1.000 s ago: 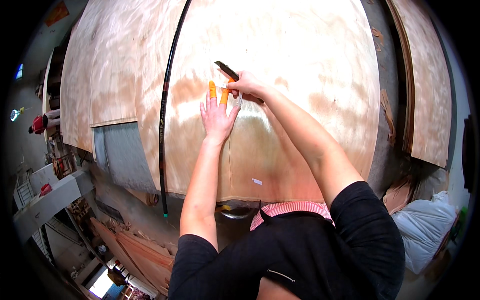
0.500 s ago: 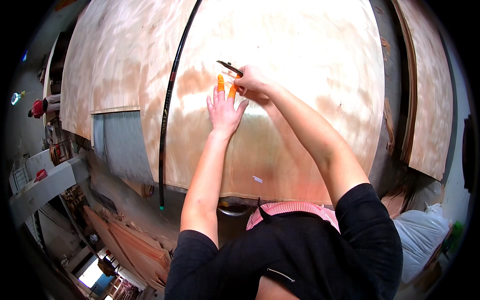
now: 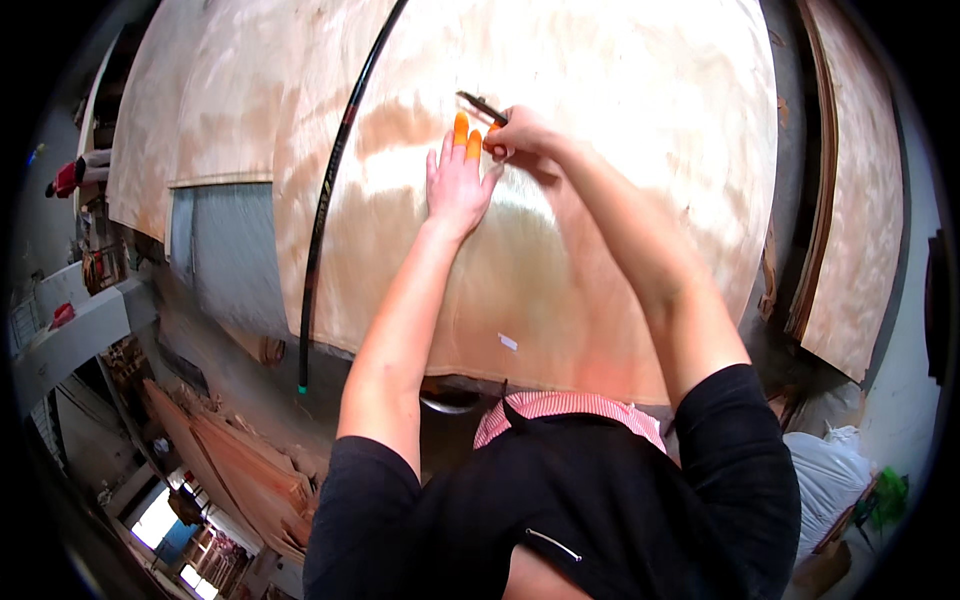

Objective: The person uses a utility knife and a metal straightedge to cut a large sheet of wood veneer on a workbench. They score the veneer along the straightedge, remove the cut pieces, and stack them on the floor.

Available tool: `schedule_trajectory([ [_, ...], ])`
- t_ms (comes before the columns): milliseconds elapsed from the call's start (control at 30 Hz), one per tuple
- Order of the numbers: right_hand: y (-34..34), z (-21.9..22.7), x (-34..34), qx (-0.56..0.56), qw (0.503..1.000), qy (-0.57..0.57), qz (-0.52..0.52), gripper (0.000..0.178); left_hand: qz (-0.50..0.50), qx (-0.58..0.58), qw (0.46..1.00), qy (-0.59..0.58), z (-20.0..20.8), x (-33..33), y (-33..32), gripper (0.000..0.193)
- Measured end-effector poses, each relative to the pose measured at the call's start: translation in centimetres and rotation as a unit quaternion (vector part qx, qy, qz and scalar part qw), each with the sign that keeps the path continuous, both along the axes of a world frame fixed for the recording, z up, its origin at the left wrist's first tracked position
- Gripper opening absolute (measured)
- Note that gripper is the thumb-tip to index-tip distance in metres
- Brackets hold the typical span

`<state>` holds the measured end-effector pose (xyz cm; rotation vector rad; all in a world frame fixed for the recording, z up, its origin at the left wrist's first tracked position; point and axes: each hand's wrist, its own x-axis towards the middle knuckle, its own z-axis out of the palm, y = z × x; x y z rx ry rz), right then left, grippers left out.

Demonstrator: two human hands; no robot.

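Observation:
A broad, pale wood veneer sheet [image 3: 560,300] lies in front of me. My left hand [image 3: 458,190] rests flat on it with the fingers stretched out, and orange finger cots [image 3: 461,130] cover two fingertips. Just right of those fingers, my right hand [image 3: 522,132] grips a dark utility knife [image 3: 484,107]. The knife points up and to the left, close above the veneer; whether its tip touches the wood I cannot tell. Orange also covers a fingertip of the right hand. A small white paper piece [image 3: 508,342] lies on the sheet nearer my body.
A long black pole [image 3: 328,190] with a green end crosses the sheet left of my hands. Past it is a rectangular grey opening [image 3: 228,250]. Another sheet stack [image 3: 850,200] stands at right, with a white sack [image 3: 825,480] below it. A person in red [image 3: 68,180] is far left.
Both hands have moved slightly up and to the right in view, with the knife still in the right hand. The surroundings have shifted a little left and down as the view moved.

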<state>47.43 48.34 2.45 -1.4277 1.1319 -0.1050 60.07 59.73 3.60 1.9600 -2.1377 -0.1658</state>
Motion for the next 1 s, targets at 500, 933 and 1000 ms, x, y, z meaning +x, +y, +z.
schedule_trajectory([
  [500,-0.9,8.4,-8.5,-0.099,0.988,0.041,0.114,0.017,-0.013,0.044,0.996,0.079,1.3,2.0,0.4,0.042],
  [933,19.5,1.7,-1.9,0.103,0.992,-0.076,-0.013,0.012,0.122,0.018,0.992,0.012,-1.2,-0.6,20.4,0.068],
  [1000,19.5,1.7,-0.8,0.056,0.997,-0.035,-0.030,0.012,0.128,0.011,0.992,0.013,-1.4,-0.9,20.7,0.063],
])
